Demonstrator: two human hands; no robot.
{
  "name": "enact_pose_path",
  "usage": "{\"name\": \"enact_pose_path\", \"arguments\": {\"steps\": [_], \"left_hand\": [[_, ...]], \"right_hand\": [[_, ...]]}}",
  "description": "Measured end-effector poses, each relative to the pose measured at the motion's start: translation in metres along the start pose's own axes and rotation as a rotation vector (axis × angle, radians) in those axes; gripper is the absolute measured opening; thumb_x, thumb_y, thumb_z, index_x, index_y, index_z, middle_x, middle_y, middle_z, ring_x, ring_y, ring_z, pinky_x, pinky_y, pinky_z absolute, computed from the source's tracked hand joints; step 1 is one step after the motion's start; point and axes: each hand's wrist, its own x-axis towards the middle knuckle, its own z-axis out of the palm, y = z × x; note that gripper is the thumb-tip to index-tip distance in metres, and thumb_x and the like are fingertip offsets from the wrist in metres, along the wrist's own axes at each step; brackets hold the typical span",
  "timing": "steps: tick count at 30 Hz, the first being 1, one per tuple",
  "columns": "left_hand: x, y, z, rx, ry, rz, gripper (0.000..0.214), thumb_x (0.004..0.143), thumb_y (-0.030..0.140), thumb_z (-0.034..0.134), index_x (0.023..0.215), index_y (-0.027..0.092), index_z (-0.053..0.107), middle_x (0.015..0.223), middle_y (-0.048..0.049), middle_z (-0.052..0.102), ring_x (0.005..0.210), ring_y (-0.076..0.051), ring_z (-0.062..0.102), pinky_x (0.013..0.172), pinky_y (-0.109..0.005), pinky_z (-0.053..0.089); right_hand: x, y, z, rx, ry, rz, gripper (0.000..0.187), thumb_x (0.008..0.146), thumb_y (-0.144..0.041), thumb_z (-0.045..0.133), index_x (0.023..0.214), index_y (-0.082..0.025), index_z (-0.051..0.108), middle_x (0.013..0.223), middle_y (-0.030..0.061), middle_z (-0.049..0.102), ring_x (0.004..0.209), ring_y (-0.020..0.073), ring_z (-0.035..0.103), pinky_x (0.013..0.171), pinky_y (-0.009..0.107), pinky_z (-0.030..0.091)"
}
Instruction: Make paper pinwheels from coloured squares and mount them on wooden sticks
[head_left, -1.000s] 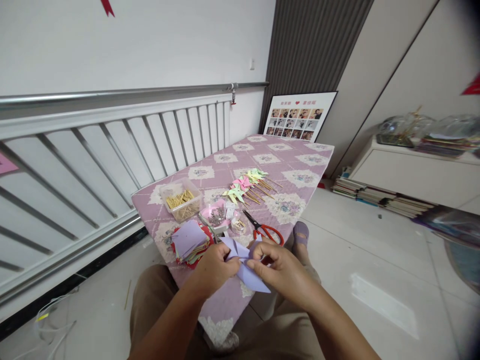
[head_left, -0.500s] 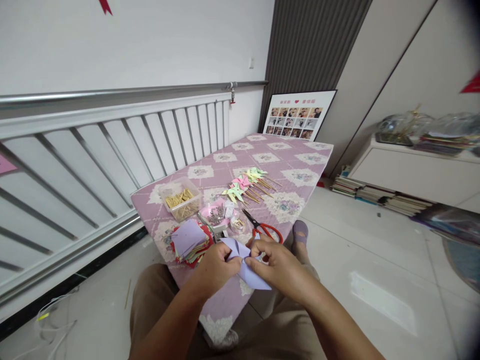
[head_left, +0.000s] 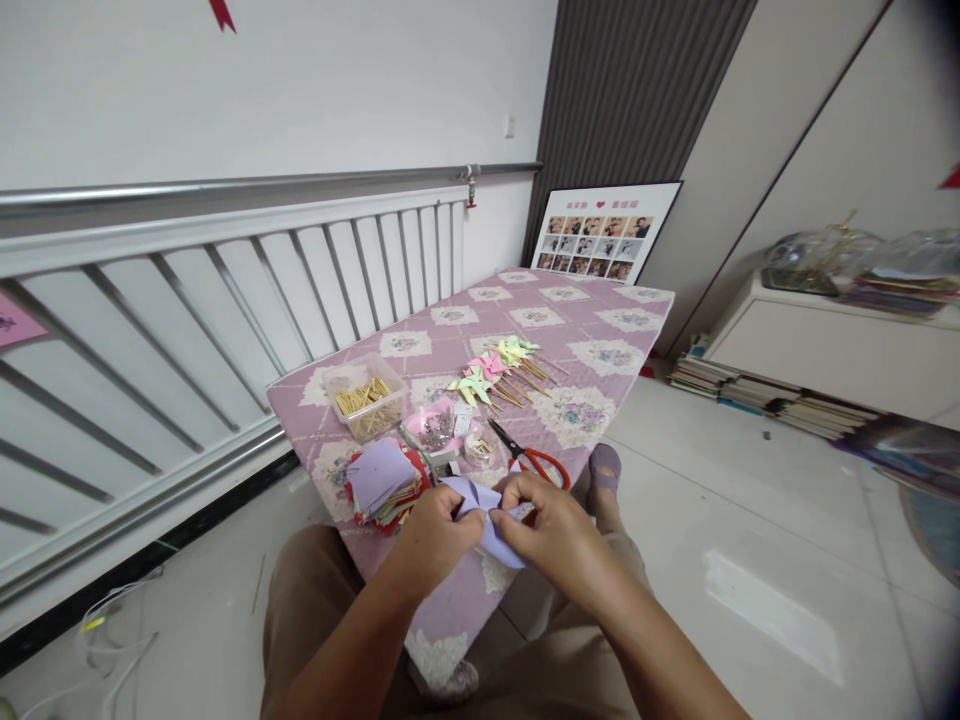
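Observation:
My left hand (head_left: 431, 540) and my right hand (head_left: 546, 533) both pinch a folded lilac paper piece (head_left: 487, 505) above the near corner of the table. The paper's flaps are bent toward its middle between my fingertips. Just left of my left hand lies a stack of coloured paper squares (head_left: 384, 481) with a lilac sheet on top. Red-handled scissors (head_left: 529, 455) lie just beyond my right hand.
The pink patterned table (head_left: 600, 335) also carries a clear box of wooden sticks (head_left: 366, 403), a pink dish of small metal bits (head_left: 433, 428), and finished paper pinwheels on sticks (head_left: 491, 370). A white railing (head_left: 225, 290) runs along the left. A photo board (head_left: 604, 230) leans at the far end.
The lilac paper's lower point has been drawn in; it looks shorter between my hands. My hands have stayed close together at the table's near corner.

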Motion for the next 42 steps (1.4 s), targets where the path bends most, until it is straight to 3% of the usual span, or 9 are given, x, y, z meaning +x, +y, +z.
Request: {"name": "enact_pose_path", "arguments": {"steps": [3,8,11,16,20,25,32,36,42], "left_hand": [[0.002,-0.006,0.003,-0.034,0.026,-0.017,0.019,0.069,0.028,0.050,0.056,0.019,0.040,0.053,0.0059,0.033,0.051,-0.009,0.030,0.047,-0.023,0.023],[0.004,-0.011,0.006,-0.124,0.024,-0.034,0.017,0.070,0.029,0.050,0.058,0.018,0.046,0.053,0.0047,0.039,0.052,-0.010,0.035,0.049,-0.023,0.028],[0.004,-0.016,0.008,-0.175,0.021,-0.040,0.015,0.072,0.029,0.050,0.062,0.017,0.050,0.056,0.0042,0.044,0.052,-0.010,0.038,0.050,-0.023,0.031],[0.006,-0.026,0.013,-0.280,0.013,-0.071,0.017,0.072,0.032,0.053,0.064,0.017,0.052,0.056,0.0037,0.047,0.052,-0.010,0.041,0.050,-0.022,0.034],[0.006,-0.025,0.012,-0.395,-0.028,-0.102,0.019,0.072,0.034,0.055,0.068,0.016,0.057,0.060,0.0022,0.052,0.055,-0.011,0.046,0.053,-0.022,0.040],[0.003,-0.021,0.007,-0.527,-0.081,-0.127,0.026,0.073,0.039,0.056,0.079,0.014,0.063,0.066,-0.0014,0.058,0.058,-0.013,0.051,0.055,-0.023,0.043],[0.004,-0.018,0.000,-0.331,-0.116,-0.065,0.016,0.071,0.029,0.059,0.074,0.014,0.064,0.066,0.0007,0.060,0.058,-0.011,0.049,0.054,-0.021,0.036],[0.007,-0.024,0.000,-0.265,-0.065,-0.114,0.015,0.069,0.029,0.060,0.068,0.015,0.065,0.059,0.0011,0.059,0.057,-0.013,0.049,0.052,-0.022,0.035],[0.007,-0.035,0.006,-0.345,-0.015,-0.135,0.012,0.068,0.026,0.058,0.066,0.015,0.064,0.056,0.0019,0.057,0.056,-0.013,0.048,0.053,-0.023,0.035]], "right_hand": [[-0.001,0.001,0.008,0.053,0.018,0.093,0.007,0.073,-0.023,0.056,0.078,-0.021,0.051,0.062,-0.0060,0.050,0.050,0.0103,0.046,0.051,0.022,0.035],[-0.002,0.001,0.019,0.150,0.083,0.144,0.056,0.073,-0.021,0.055,0.128,-0.019,0.043,0.066,-0.0050,0.054,0.051,0.0116,0.050,0.050,0.022,0.039],[-0.002,-0.001,0.021,0.149,0.087,0.154,0.070,0.074,-0.019,0.054,0.140,-0.018,0.031,0.079,-0.0007,0.062,0.052,0.0115,0.051,0.052,0.023,0.042],[-0.001,-0.004,0.021,0.134,0.101,0.138,0.076,0.073,-0.018,0.053,0.144,-0.018,0.025,0.107,0.0064,0.064,0.069,0.0143,0.060,0.064,0.025,0.048],[-0.001,-0.003,0.020,0.118,0.083,0.143,0.076,0.074,-0.019,0.053,0.145,-0.018,0.026,0.104,0.0055,0.065,0.077,0.0169,0.062,0.073,0.027,0.048],[0.001,0.001,0.020,0.156,0.020,0.159,0.079,0.074,-0.019,0.052,0.146,-0.017,0.021,0.091,0.0033,0.066,0.061,0.0153,0.057,0.063,0.027,0.046],[0.003,0.002,0.021,0.158,0.036,0.123,0.076,0.070,-0.018,0.054,0.142,-0.019,0.031,0.090,0.0020,0.067,0.065,0.0153,0.058,0.069,0.027,0.046],[0.004,0.003,0.022,0.184,-0.007,0.125,0.076,0.070,-0.018,0.055,0.142,-0.018,0.031,0.088,0.0015,0.067,0.063,0.0148,0.057,0.068,0.026,0.046],[0.007,0.015,0.030,0.378,-0.033,0.160,0.075,0.070,-0.022,0.060,0.140,-0.019,0.034,0.097,0.0024,0.064,0.064,0.0121,0.055,0.064,0.026,0.045]]}}
